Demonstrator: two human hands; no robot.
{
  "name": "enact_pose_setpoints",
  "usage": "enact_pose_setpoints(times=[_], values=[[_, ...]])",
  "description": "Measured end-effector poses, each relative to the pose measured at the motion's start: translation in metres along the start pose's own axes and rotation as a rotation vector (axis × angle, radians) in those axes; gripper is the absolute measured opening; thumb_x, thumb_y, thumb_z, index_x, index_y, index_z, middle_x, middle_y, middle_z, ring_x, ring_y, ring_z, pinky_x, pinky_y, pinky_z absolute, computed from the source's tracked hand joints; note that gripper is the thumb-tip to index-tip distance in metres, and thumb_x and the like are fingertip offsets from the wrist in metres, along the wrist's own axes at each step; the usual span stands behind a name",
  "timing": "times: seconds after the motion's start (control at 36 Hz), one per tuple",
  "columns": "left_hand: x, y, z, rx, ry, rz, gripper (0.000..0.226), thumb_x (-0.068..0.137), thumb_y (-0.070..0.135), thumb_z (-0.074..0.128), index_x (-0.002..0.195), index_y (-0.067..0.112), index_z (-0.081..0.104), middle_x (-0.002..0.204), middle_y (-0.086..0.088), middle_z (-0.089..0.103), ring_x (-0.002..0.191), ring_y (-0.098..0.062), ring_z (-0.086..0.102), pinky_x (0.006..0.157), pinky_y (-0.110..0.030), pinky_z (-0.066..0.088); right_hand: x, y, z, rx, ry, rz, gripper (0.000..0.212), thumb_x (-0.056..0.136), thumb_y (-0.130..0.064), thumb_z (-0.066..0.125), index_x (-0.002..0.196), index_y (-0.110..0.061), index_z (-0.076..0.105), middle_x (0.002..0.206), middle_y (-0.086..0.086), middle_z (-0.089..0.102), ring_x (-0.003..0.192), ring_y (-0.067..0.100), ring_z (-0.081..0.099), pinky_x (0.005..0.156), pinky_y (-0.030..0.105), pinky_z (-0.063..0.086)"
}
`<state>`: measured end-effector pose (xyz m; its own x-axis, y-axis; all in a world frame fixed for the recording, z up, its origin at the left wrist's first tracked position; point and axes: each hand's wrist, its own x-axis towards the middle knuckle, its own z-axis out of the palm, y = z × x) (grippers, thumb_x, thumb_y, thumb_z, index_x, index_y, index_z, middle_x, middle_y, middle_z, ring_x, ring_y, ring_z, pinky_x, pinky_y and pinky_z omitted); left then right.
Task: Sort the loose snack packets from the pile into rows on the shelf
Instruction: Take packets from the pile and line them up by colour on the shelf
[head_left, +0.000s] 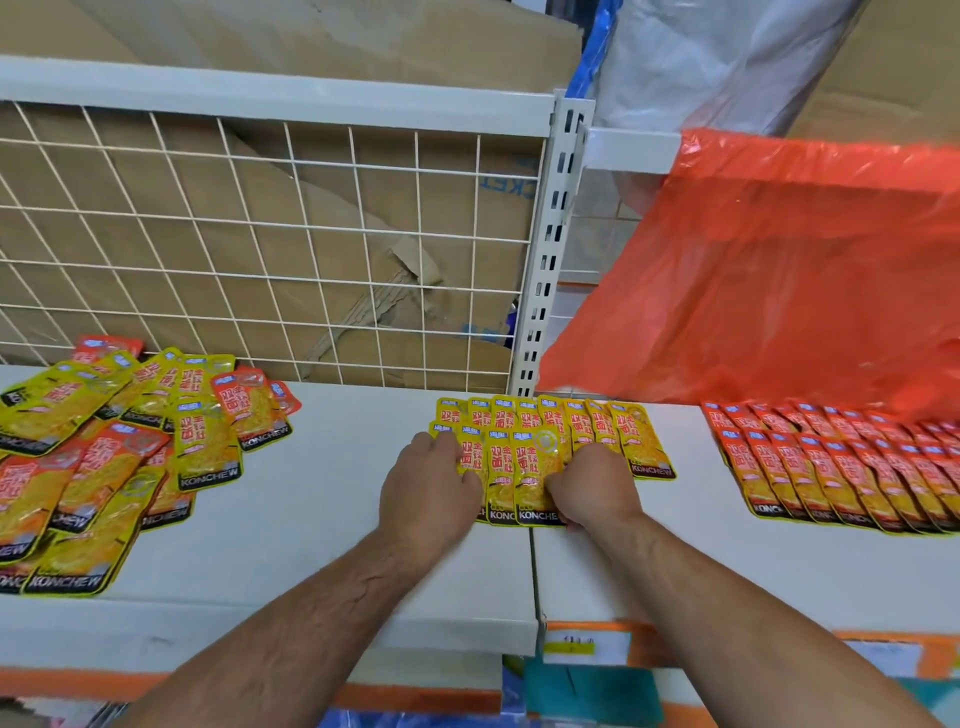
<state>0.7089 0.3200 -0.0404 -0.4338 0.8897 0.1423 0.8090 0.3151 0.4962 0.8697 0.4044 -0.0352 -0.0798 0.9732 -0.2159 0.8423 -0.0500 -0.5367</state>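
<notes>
The right hand (592, 486) is curled down on the front yellow packets (524, 467), pinching their lower edge. The left hand (428, 483) lies flatter, fingers pressing the row's left end. They're squaring up a second yellow row in the middle of the shelf (322, 499), just ahead of the first. The red rows (831, 467) sit off right, and the mixed pile (104, 441) lies at left. Next, I reckon: reach left, pick a yellow one, overlap it on this row's end.
</notes>
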Motion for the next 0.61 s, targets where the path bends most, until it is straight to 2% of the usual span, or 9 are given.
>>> enact_pose_setpoints(times=[0.08,0.14,0.19,0.31,0.42,0.47,0.53,0.61], values=[[-0.003,-0.002,-0.002,0.005,0.002,0.018,0.024,0.089,0.032,0.054,0.109,0.019,0.056,0.105,0.000,0.051,0.100,-0.020,0.052,0.078,-0.032,0.044,-0.002,-0.002,0.001,-0.025,0.038,0.012,0.015,0.075,-0.014,0.058,0.061,-0.012,0.052,0.070,0.009,0.064,0.069,0.029,0.065,0.055,0.026,0.049],[-0.006,-0.003,-0.004,0.011,0.004,0.026,0.023,0.089,0.032,0.054,0.107,0.018,0.056,0.104,-0.001,0.052,0.101,-0.021,0.052,0.079,-0.033,0.045,-0.004,-0.002,0.001,-0.031,0.058,0.019,0.017,0.076,-0.015,0.060,0.062,-0.013,0.050,0.075,0.010,0.065,0.072,0.029,0.062,0.057,0.025,0.043],[-0.009,-0.004,-0.006,0.023,0.005,0.031,0.023,0.090,0.032,0.054,0.106,0.017,0.056,0.104,-0.002,0.054,0.101,-0.022,0.052,0.080,-0.034,0.046,-0.007,-0.003,0.000,-0.036,0.072,0.025,0.016,0.076,-0.017,0.063,0.065,-0.013,0.053,0.080,0.010,0.066,0.074,0.029,0.060,0.061,0.025,0.043],[-0.017,-0.002,-0.011,0.064,0.003,0.049,0.024,0.090,0.032,0.052,0.108,0.017,0.056,0.105,-0.003,0.055,0.102,-0.023,0.052,0.081,-0.035,0.046,-0.009,-0.001,-0.003,-0.061,0.076,0.009,0.020,0.077,-0.018,0.064,0.063,-0.013,0.051,0.075,0.007,0.062,0.069,0.027,0.055,0.059,0.025,0.040],[-0.026,-0.002,-0.017,0.119,0.000,0.050,0.028,0.090,0.034,0.051,0.114,0.019,0.056,0.109,-0.002,0.054,0.106,-0.023,0.051,0.085,-0.035,0.043,-0.014,0.002,-0.007,-0.084,0.100,-0.036,0.011,0.078,-0.018,0.061,0.072,-0.014,0.052,0.087,0.010,0.067,0.073,0.028,0.054,0.060,0.026,0.039],[-0.031,-0.003,-0.019,0.141,-0.012,0.053,0.035,0.091,0.036,0.050,0.122,0.021,0.055,0.116,-0.001,0.055,0.111,-0.022,0.049,0.090,-0.035,0.042,-0.022,0.000,-0.007,-0.128,0.124,-0.084,0.007,0.082,-0.020,0.057,0.086,-0.014,0.057,0.090,0.007,0.064,0.082,0.030,0.059,0.063,0.028,0.038],[-0.038,-0.004,-0.021,0.162,-0.027,0.049,0.042,0.093,0.038,0.049,0.131,0.022,0.052,0.124,0.000,0.055,0.116,-0.022,0.048,0.096,-0.035,0.040,-0.033,-0.002,-0.006,-0.206,0.162,-0.185,0.014,0.086,-0.022,0.053,0.094,-0.016,0.062,0.094,0.005,0.066,0.091,0.030,0.063,0.064,0.029,0.038],[-0.049,-0.005,-0.025,0.178,-0.013,0.043,0.046,0.093,0.039,0.049,0.136,0.023,0.051,0.130,0.001,0.056,0.120,-0.022,0.049,0.099,-0.035,0.040,-0.051,-0.005,0.000,-0.249,0.151,-0.394,0.014,0.086,-0.025,0.051,0.087,-0.017,0.062,0.093,0.003,0.065,0.093,0.029,0.061,0.061,0.030,0.035]])
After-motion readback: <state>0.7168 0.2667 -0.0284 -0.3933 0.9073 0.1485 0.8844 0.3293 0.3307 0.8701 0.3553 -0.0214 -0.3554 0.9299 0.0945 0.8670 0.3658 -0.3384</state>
